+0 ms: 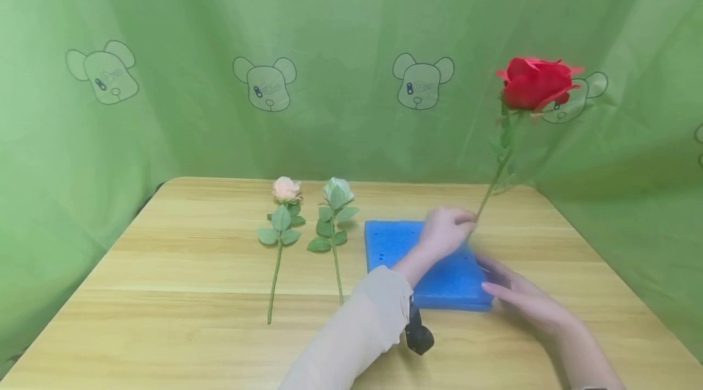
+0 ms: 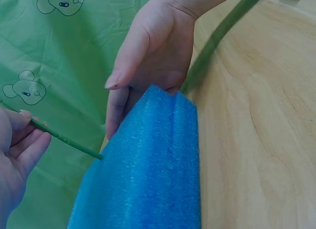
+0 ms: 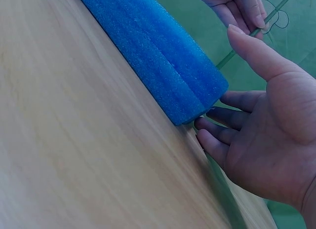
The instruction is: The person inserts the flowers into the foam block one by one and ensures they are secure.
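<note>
1. While the left hand (image 1: pixel 443 230) pinches the slender green stem (image 1: pixel 492 185) of a large red artificial-looking rose (image 1: pixel 538 85), the bloom leans rightward, high above the table.
2. Down goes our eye to the stem's foot: it meets the top of a flat blue foam block (image 1: pixel 453 286), though whether it has entered a hole, I cannot tell.
3. At the block's right end, the right hand (image 1: pixel 516 295) has its thumb apart and fingers extended, touching the foam.
4. Progress? Early, I'd judge: no flower stands unaided in the block, and a pale pink rose (image 1: pixel 281 219) and a whitish-green rose (image 1: pixel 324 228) lie side by side, left of it.
5. Underneath, a light wood-grain table (image 1: pixel 192 292); all round, a creased green curtain (image 1: pixel 340 5) with outlined round-eared animal heads.
</note>
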`<state>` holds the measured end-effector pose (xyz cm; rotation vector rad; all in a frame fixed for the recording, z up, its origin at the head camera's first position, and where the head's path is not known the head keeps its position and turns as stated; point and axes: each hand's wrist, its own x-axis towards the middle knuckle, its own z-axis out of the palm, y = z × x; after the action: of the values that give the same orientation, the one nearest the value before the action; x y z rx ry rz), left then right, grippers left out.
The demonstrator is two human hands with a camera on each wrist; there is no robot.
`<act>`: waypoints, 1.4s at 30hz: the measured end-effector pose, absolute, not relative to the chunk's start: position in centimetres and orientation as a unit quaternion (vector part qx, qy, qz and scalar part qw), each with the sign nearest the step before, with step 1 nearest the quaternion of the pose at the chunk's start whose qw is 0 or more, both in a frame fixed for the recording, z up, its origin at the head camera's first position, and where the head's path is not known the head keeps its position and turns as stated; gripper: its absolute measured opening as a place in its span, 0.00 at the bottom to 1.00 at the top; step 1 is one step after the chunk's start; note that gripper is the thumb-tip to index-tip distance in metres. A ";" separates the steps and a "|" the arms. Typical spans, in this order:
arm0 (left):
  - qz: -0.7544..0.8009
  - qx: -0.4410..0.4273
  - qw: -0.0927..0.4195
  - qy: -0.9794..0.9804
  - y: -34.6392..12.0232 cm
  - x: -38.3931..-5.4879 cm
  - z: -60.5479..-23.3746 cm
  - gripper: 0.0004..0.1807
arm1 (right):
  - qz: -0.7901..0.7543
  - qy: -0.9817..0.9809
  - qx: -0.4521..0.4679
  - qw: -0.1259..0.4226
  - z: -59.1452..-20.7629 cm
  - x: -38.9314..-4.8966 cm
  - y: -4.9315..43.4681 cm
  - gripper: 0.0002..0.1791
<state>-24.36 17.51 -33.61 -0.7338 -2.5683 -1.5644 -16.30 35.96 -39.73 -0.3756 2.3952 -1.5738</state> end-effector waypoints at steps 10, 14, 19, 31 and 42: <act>-0.510 -0.228 0.014 -0.830 17.5 -24.6 -34.4 0.10 | -0.549 0.815 -0.126 0.135 -39.7 -16.5 36.0 0.35; -0.510 -0.229 0.015 -0.829 17.5 -24.6 -34.8 0.10 | -0.548 0.816 -0.125 0.135 -39.7 -16.4 36.0 0.35; -0.507 -0.228 0.015 -0.831 17.6 -24.7 -34.9 0.10 | -0.547 0.817 -0.123 0.132 -39.7 -16.3 35.9 0.35; -0.486 -0.228 0.014 -0.844 17.7 -24.8 -35.3 0.08 | -0.535 0.826 -0.126 0.122 -39.8 -16.4 36.0 0.35; -0.493 -0.215 0.004 -0.843 17.9 -24.8 -35.5 0.08 | -0.534 0.827 -0.129 0.118 -40.1 -16.5 36.3 0.35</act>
<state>-24.81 17.91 -35.49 -0.6740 -2.6422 -1.5433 -16.50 36.27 -40.08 -0.3780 2.4202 -1.5610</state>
